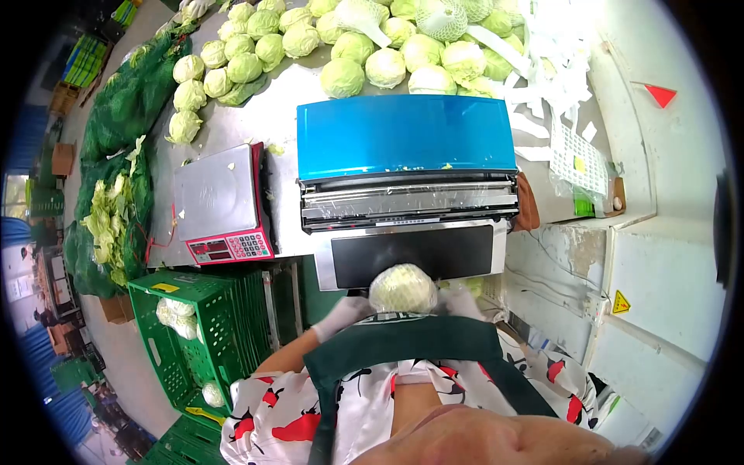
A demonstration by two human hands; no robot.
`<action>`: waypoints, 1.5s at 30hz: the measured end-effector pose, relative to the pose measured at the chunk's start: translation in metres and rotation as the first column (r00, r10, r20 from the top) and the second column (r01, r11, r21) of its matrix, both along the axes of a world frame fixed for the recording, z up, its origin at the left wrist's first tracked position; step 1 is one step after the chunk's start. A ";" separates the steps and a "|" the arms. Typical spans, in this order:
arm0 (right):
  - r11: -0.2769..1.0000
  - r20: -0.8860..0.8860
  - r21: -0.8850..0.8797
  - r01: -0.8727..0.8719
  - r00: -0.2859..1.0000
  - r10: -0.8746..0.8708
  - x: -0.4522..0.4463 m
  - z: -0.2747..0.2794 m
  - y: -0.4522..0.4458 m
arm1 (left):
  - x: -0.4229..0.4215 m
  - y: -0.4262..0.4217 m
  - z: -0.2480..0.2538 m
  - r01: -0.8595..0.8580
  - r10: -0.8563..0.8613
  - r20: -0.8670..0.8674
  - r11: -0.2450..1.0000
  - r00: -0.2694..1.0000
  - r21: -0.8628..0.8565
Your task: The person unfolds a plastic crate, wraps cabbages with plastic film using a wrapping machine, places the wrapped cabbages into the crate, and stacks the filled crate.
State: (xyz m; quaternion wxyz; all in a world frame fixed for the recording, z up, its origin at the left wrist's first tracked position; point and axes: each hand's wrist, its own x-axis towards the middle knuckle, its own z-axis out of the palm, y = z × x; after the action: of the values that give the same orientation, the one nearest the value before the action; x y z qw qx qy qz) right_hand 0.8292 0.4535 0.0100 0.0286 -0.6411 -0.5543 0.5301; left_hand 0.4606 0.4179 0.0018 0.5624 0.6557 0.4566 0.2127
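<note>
A pale green cabbage (pixel 403 287) with shiny clear film over it sits at the front edge of the black plate (pixel 415 254) of a film wrapping machine (pixel 407 139) with a blue cover. At the cabbage's left side is my left hand (pixel 343 313), in a white glove; its fingertips are partly hidden at the plate's edge. My right hand (pixel 463 302), also gloved in white, is at the cabbage's right side, blurred and partly behind my apron. The grip of either hand does not show clearly.
Many cabbages (pixel 341 77) lie at the back of the table. A scale (pixel 221 198) stands left of the machine. Green crates (pixel 186 287) holding wrapped cabbages are at lower left, near green net sacks (pixel 128 105). White netting strips (pixel 554 70) and a wall (pixel 659 155) are right.
</note>
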 end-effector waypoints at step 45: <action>0.793 -0.355 0.585 0.169 0.933 0.063 -0.281 0.074 0.742 | -0.367 -0.101 0.165 -0.677 0.763 0.078 -0.610 -0.641 0.411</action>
State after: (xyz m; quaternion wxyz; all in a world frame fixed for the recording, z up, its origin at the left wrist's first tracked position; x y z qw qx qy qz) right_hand 0.5481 1.1951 0.0843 0.3473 -0.5063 -0.6616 0.4305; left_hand 0.0933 0.3170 0.1669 -0.1222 -0.0334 0.8400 0.5276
